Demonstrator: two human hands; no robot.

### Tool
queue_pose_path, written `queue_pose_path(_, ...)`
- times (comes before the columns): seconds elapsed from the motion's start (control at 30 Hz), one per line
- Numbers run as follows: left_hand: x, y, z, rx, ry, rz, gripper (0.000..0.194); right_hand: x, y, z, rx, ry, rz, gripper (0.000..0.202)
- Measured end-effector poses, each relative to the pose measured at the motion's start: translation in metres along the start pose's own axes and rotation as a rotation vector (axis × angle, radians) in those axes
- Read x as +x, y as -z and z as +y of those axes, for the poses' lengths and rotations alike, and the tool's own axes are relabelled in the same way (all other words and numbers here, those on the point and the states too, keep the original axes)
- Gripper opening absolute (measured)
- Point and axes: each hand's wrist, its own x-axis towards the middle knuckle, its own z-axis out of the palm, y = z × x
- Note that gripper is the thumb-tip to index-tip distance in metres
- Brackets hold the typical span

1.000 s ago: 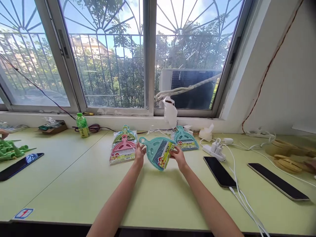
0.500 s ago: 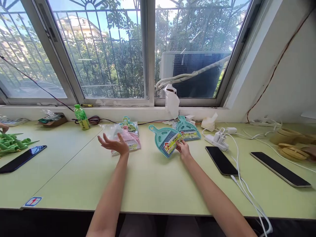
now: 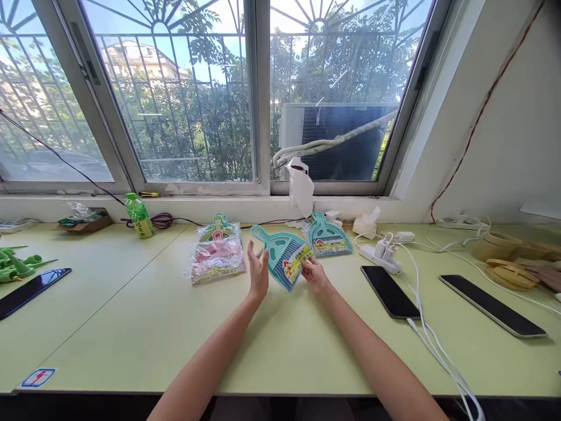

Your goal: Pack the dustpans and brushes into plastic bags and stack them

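Observation:
A teal dustpan (image 3: 277, 250) with a blue-bristled brush and a yellow label is tilted above the table, its handle pointing to the upper left. My right hand (image 3: 314, 273) grips its lower right edge by the label. Beside its left edge, my left hand (image 3: 258, 272) is raised with fingers apart; whether it touches the dustpan I cannot tell. A pink dustpan set (image 3: 217, 251) in clear plastic lies to the left, over a green one (image 3: 220, 222). Behind my right hand lies another teal dustpan set (image 3: 329, 235).
On the pale green table (image 3: 144, 333), a black phone (image 3: 390, 291) and a power strip (image 3: 380, 257) with white cables lie at right, with a dark tablet (image 3: 491, 305) beyond. A green bottle (image 3: 140, 216) stands back left, near a cardboard box (image 3: 90, 222).
My left hand has moved right, from over the pink set to beside the held dustpan. The pink set's plastic now lies over it. My right hand keeps its grip. The view has shifted slightly.

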Motion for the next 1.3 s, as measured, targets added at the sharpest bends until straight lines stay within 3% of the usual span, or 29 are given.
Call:
queue_pose_path(0.1, -0.004, -0.011, -0.009, -0.112, 0.176, -0.158, 0.054, 0.002, -0.001, 0.001, -0.062, -0.055, -0.036, 0.029)
queue_pose_path(0.17, -0.004, -0.011, -0.015, -0.106, 0.183, -0.160, 0.045, 0.005, 0.003, -0.003, -0.066, -0.033, 0.006, 0.028)
queue_pose_path(0.23, -0.003, -0.008, -0.016, -0.083, 0.171, -0.085, 0.040, 0.010, 0.012, -0.012, -0.011, 0.089, 0.131, 0.027)
queue_pose_path(0.33, -0.001, -0.002, -0.012, -0.025, 0.151, 0.018, 0.039, 0.019, 0.036, -0.035, 0.034, 0.302, 0.427, 0.022)
queue_pose_path(0.4, 0.000, 0.001, -0.010, 0.024, 0.139, 0.057, 0.040, 0.023, 0.055, -0.050, -0.071, 0.366, 0.594, 0.021)
queue_pose_path(0.47, 0.001, 0.003, -0.010, 0.051, 0.136, 0.070, 0.040, 0.025, 0.069, -0.061, -0.290, 0.423, 0.648, 0.027)
queue_pose_path(0.53, 0.002, 0.004, -0.013, 0.063, 0.137, 0.073, 0.040, 0.025, 0.075, -0.064, -0.545, 0.472, 0.626, 0.034)
queue_pose_path(0.6, 0.004, 0.006, -0.017, 0.080, 0.139, 0.083, 0.039, 0.023, 0.075, -0.060, -0.702, 0.446, 0.524, 0.036)
queue_pose_path(0.73, 0.006, 0.008, -0.024, 0.107, 0.159, 0.116, 0.036, 0.020, 0.065, -0.045, -0.725, 0.245, 0.137, 0.038)
queue_pose_path(0.8, 0.008, 0.009, -0.026, 0.106, 0.165, 0.126, 0.036, 0.018, 0.062, -0.041, -0.834, 0.226, 0.036, 0.035)
queue_pose_path(0.87, 0.008, 0.009, -0.027, 0.093, 0.163, 0.128, 0.036, 0.015, 0.060, -0.041, -1.085, 0.254, 0.097, 0.028)
queue_pose_path(1.0, 0.008, 0.008, -0.027, 0.092, 0.154, 0.133, 0.034, 0.006, 0.058, -0.047, -1.684, 0.317, 0.405, 0.014)
queue_pose_path(1.13, 0.007, 0.008, -0.026, 0.099, 0.150, 0.122, 0.034, 0.000, 0.058, -0.052, -1.878, 0.447, 0.520, 0.017)
queue_pose_path(1.2, 0.006, 0.007, -0.024, 0.091, 0.144, 0.107, 0.035, -0.002, 0.056, -0.052, -1.855, 0.587, 0.495, 0.021)
queue_pose_path(1.3, 0.003, 0.005, -0.019, 0.129, 0.154, 0.071, 0.038, -0.009, 0.039, -0.046, -1.717, 0.767, 0.275, 0.024)
